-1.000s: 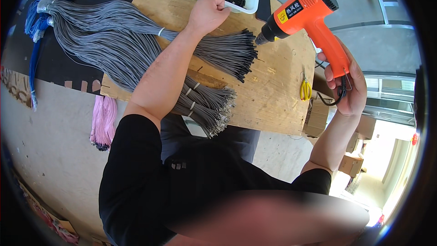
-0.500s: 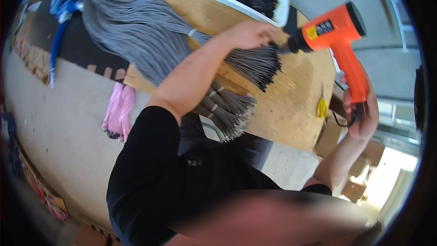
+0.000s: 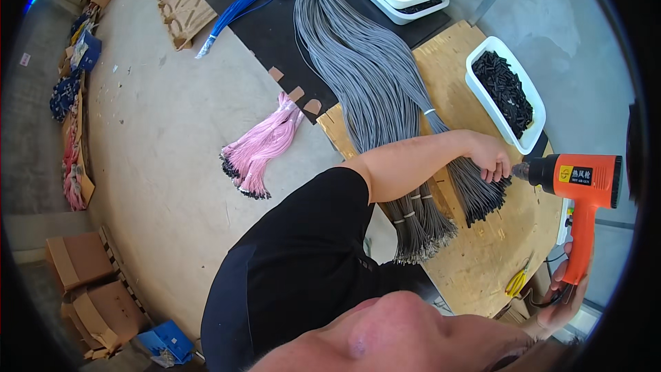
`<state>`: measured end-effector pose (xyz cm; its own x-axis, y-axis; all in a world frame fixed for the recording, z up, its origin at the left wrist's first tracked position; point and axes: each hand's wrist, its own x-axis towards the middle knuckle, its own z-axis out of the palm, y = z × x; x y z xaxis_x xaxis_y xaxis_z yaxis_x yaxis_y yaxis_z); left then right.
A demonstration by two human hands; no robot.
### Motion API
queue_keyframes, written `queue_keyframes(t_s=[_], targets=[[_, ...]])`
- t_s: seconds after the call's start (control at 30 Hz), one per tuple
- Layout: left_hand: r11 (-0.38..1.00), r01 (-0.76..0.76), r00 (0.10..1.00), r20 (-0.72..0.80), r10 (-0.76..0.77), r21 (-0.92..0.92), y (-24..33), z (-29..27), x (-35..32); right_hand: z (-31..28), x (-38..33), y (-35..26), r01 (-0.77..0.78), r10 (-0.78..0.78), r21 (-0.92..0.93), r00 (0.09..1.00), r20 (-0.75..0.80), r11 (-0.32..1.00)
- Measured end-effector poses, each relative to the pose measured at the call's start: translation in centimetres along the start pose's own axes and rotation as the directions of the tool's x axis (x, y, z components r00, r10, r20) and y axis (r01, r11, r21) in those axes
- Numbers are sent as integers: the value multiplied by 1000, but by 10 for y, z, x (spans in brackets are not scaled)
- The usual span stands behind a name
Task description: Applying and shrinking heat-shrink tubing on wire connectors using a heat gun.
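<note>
My left hand (image 3: 490, 156) is closed at the far edge of a fanned bundle of grey cables (image 3: 475, 196), its curled fingers on the cables close to their black-sleeved ends. Exactly how many cables it grips is hidden. Wrapped round the lower end of the handle of an orange hot air gun (image 3: 584, 196), my right hand (image 3: 564, 310) keeps the gun upright, its dark nozzle pointing left, right beside my left fingertips. Below my left forearm, tied grey cable bundles (image 3: 413, 224) with bare, silvery ends lie on the wooden board (image 3: 489, 269).
A white tray of short black tubes (image 3: 506, 89) stands beyond my left hand. Stacked trays (image 3: 399, 0), the top one with red pieces, sit farther back. Yellow-handled pliers (image 3: 516, 282) lie at the board's near right. Pink cables (image 3: 265, 141) hang off the left edge.
The view has swung, so the bench appears lower and farther right, and more floor shows at left. My left fingers and the gun's nozzle stay close together at the cable ends.
</note>
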<state>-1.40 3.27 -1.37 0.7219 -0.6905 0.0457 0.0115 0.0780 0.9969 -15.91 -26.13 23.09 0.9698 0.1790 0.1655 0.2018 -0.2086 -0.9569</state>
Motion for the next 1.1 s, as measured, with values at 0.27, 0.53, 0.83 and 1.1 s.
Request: queue_keyframes(t_s=[0.27, 0.53, 0.83, 1.1], targets=[[898, -1, 983, -162, 81, 441, 7, -16, 4, -14, 0, 1, -2, 0, 104, 1000, 21, 995], [973, -19, 999, -36, 28, 230, 11, 0, -3, -23, -4, 4, -37, 35, 94, 999, 23, 995], [940, -61, 964, -223, 143, 337, 9, -6, -1, -13, -4, 0, 4, -7, 122, 1000, 27, 993], [943, -50, 962, -238, 133, 328, 10, -6, -3, -12, -4, -4, 14, -19, 97, 999, 51, 995]])
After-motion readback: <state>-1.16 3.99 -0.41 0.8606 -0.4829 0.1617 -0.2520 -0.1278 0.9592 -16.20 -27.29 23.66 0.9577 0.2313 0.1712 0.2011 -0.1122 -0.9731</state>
